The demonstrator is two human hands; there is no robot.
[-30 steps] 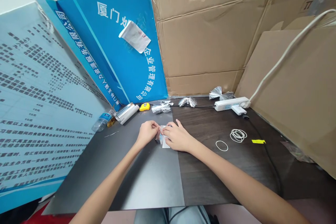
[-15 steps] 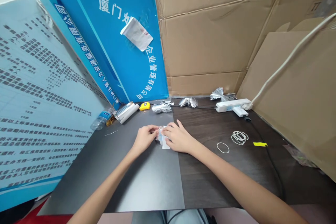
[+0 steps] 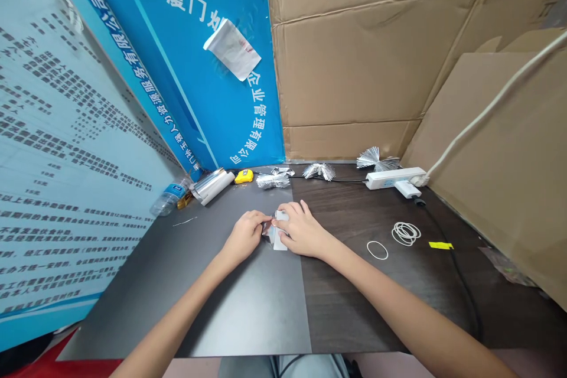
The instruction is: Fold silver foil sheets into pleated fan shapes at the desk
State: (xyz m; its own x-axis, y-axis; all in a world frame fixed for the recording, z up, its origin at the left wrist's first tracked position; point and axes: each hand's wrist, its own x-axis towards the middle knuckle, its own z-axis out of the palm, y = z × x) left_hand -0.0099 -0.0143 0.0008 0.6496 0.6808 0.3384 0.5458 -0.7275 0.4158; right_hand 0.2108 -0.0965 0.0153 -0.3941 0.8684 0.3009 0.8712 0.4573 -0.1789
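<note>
A folded sheet of silver foil [image 3: 278, 241] lies at the middle of the table, its edges pinched between both hands. My left hand [image 3: 243, 237] grips its left edge with the fingertips. My right hand [image 3: 303, 231] presses on its right side, fingers curled over the top. Much of the foil is hidden under my fingers. It rests where a grey sheet [image 3: 248, 301] meets the dark wood-grain tabletop [image 3: 354, 289].
Along the back edge lie several crimped foil fans [image 3: 319, 171], a foil roll [image 3: 212, 186], a yellow tape measure [image 3: 244, 176] and a water bottle [image 3: 170, 199]. On the right are a white power strip [image 3: 394, 178], rubber bands [image 3: 405, 234] and a yellow tape scrap [image 3: 440, 245].
Both hands stay on the foil, with only slight finger shifts. The whole scene has shifted a little in view as the head moved.
</note>
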